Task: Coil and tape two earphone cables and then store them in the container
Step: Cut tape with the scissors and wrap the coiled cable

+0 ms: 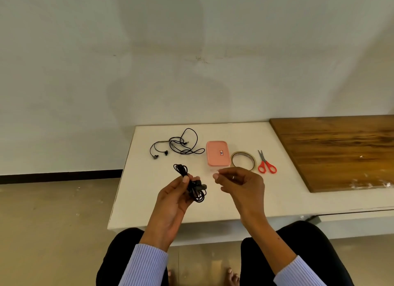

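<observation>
one coiled earphone cable is gripped in the left hand, clear tape seemingly pinched by the right hand; the second cable lies uncoiled beside the closed container.

Things laid out in a row across the middle of the frame, on the table.

A loose earphone cable is placed left of centre; the container is set just right of it, then the tape roll touching the container, then the scissors. Lower, a coiled earphone cable is held in the left hand, with the right hand beside it. A board is laid at the right edge.
</observation>
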